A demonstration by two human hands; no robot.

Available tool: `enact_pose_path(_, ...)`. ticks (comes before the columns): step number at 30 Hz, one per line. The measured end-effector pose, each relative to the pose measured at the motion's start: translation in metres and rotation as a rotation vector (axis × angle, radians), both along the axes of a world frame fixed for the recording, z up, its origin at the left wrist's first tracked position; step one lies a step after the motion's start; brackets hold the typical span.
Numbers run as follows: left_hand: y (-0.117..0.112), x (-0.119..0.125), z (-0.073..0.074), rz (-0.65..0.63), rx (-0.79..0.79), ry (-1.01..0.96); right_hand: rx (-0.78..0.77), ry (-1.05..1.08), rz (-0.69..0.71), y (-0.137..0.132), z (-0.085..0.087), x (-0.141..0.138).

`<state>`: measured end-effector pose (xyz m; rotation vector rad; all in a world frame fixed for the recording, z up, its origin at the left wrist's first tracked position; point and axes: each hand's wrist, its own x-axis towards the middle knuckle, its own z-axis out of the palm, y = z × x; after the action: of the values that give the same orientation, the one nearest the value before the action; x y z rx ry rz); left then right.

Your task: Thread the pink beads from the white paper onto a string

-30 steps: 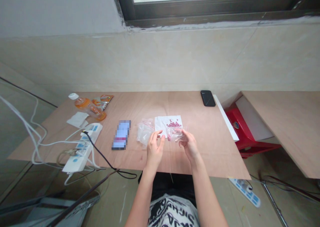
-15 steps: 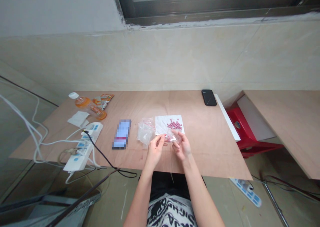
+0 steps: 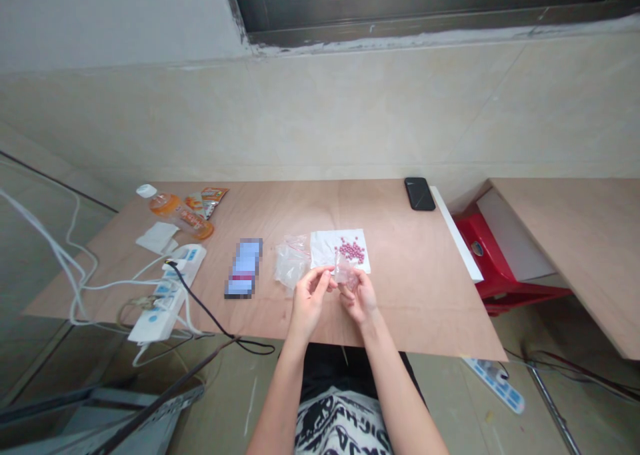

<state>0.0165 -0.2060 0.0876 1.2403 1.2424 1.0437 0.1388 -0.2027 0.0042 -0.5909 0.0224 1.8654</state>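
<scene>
My left hand (image 3: 310,301) and my right hand (image 3: 360,299) are close together over the table's front half, and both pinch a small clear plastic bag (image 3: 346,275). The bag stands just in front of a white paper sheet (image 3: 326,248), on which lies a cluster of small pink beads (image 3: 352,250). Whether the bag holds any beads is hard to tell. A loose heap of clear plastic bags (image 3: 291,263) lies just beyond my left hand.
The plywood table (image 3: 400,275) also bears a pixelated phone (image 3: 244,268), a black phone (image 3: 419,193), a power strip (image 3: 167,293) with cables, a plastic bottle (image 3: 175,213), a snack packet (image 3: 207,201) and a tissue (image 3: 157,237). A red stool (image 3: 493,261) stands beyond the right edge.
My hands have drawn closer together, and the small bag has risen slightly toward the paper. The view has tilted a little downward. The beads on the paper look unmoved.
</scene>
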Motion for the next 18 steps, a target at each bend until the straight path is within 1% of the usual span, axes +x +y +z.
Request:
enact_pose_path(3,0.000,-0.001,-0.003,0.021,0.016,0.087,0.007,0.019,0.013,0.000,-0.001,-0.005)
enact_pose_path(6,0.000,-0.002,-0.005,0.019,0.050,0.244,0.018,0.048,0.045,0.001,-0.004,-0.010)
enact_pose_path(9,0.000,-0.003,-0.004,0.017,0.124,0.371,0.026,0.071,0.050,0.002,-0.007,-0.015)
enact_pose_path(12,0.002,-0.003,0.000,0.035,0.158,0.459,-0.004,0.091,0.028,0.003,-0.011,-0.020)
enact_pose_path(15,0.004,-0.004,0.002,0.045,0.146,0.488,-0.026,0.096,-0.007,0.005,-0.013,-0.025)
enact_pose_path(18,0.006,-0.004,0.001,0.036,0.114,0.457,-0.026,0.063,-0.022,0.006,-0.016,-0.027)
